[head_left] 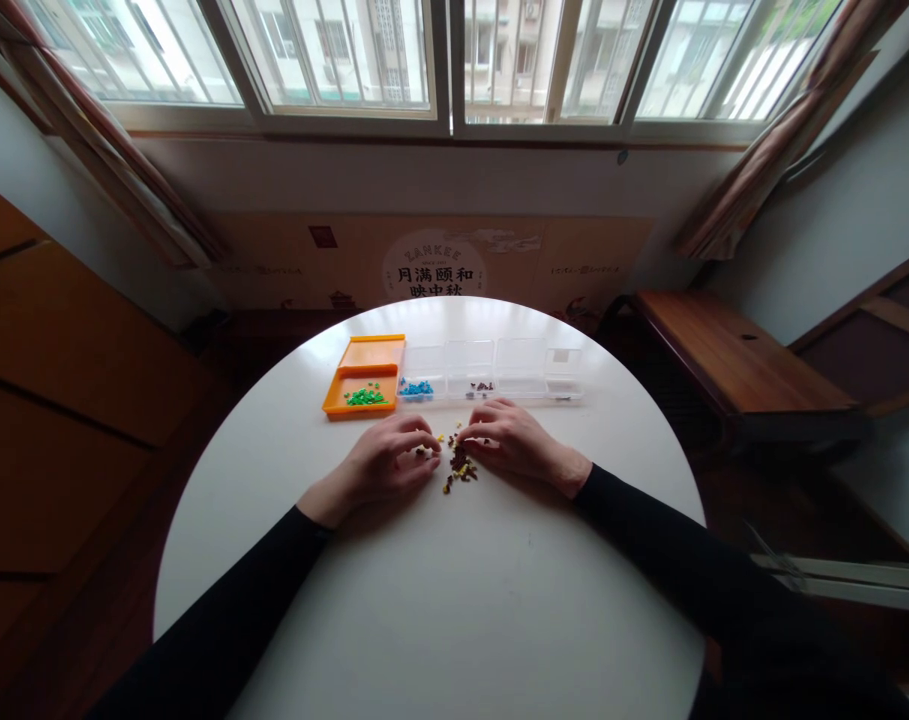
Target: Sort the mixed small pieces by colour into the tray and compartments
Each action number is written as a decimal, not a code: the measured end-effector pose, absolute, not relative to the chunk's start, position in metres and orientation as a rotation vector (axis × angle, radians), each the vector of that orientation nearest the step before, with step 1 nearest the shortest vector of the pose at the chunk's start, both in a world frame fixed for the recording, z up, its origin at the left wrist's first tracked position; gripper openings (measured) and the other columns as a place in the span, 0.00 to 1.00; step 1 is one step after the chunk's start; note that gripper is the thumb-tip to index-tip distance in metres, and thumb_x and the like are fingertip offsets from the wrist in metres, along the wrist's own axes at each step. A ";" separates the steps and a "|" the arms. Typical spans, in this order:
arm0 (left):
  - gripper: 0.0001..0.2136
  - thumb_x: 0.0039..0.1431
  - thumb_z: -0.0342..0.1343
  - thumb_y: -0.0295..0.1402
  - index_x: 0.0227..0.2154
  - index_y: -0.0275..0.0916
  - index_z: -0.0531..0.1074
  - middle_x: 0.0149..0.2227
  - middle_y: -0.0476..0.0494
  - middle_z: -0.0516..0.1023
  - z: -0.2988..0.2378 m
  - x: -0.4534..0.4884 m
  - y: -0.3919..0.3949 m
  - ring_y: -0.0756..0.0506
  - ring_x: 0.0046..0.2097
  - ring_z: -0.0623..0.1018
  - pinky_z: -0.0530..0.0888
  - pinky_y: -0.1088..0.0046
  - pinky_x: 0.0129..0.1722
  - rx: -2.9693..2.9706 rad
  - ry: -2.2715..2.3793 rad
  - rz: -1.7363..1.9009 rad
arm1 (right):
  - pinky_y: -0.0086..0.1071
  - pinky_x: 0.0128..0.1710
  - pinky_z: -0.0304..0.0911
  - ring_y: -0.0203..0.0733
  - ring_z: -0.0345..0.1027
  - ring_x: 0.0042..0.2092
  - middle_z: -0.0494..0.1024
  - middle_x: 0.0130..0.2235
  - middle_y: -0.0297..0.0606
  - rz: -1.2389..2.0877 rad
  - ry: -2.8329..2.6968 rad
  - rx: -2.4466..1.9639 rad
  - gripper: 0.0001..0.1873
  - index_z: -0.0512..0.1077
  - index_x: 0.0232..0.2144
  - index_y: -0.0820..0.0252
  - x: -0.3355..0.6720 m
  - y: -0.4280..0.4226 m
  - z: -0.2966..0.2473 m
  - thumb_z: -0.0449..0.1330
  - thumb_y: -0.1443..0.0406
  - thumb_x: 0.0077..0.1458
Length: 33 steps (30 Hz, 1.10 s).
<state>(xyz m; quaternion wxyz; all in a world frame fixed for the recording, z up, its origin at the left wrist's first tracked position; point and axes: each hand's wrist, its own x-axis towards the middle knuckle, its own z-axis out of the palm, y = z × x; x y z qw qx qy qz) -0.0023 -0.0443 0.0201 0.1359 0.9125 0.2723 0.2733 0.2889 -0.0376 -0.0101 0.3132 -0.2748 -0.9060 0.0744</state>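
Note:
A small pile of yellow and dark brown beads [459, 464] lies on the round white table [431, 580], between my two hands. My left hand [391, 457] rests on the table left of the pile, fingers curled with the tips pinched near a few beads. My right hand [511, 437] rests on the pile's right, fingers bent and the tips touching the beads. What either pinch holds is too small to make out. Behind the hands stand an orange tray [364, 376] holding green beads [366, 397] and a clear compartment box [499, 372] with blue beads [416, 387] and brown beads [482, 386].
A window runs along the far wall, with curtains at both sides. A brown wooden bench [731, 360] stands to the right of the table. Wooden furniture [56, 400] fills the left side. A printed cardboard panel [431, 262] leans below the window.

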 end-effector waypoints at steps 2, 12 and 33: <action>0.03 0.68 0.64 0.32 0.39 0.43 0.83 0.41 0.43 0.82 0.020 -0.001 -0.045 0.46 0.40 0.80 0.76 0.71 0.41 2.642 0.797 0.809 | 0.40 0.53 0.65 0.43 0.73 0.42 0.82 0.41 0.36 0.184 -2.388 -0.713 0.07 0.82 0.45 0.49 0.289 -0.038 -0.010 0.62 0.61 0.74; 0.05 0.70 0.61 0.31 0.39 0.42 0.83 0.40 0.43 0.83 0.015 0.000 -0.041 0.46 0.38 0.79 0.75 0.70 0.40 2.690 0.822 0.888 | 0.41 0.56 0.65 0.45 0.74 0.47 0.82 0.44 0.38 0.145 -2.433 -0.749 0.05 0.78 0.46 0.53 0.289 -0.035 -0.015 0.61 0.62 0.75; 0.06 0.72 0.66 0.38 0.41 0.43 0.84 0.39 0.44 0.87 0.002 0.029 -0.025 0.43 0.40 0.84 0.78 0.62 0.47 2.548 0.937 1.153 | 0.39 0.49 0.71 0.44 0.73 0.43 0.79 0.40 0.38 0.604 -2.013 -0.859 0.07 0.76 0.41 0.55 0.268 -0.041 0.004 0.60 0.63 0.75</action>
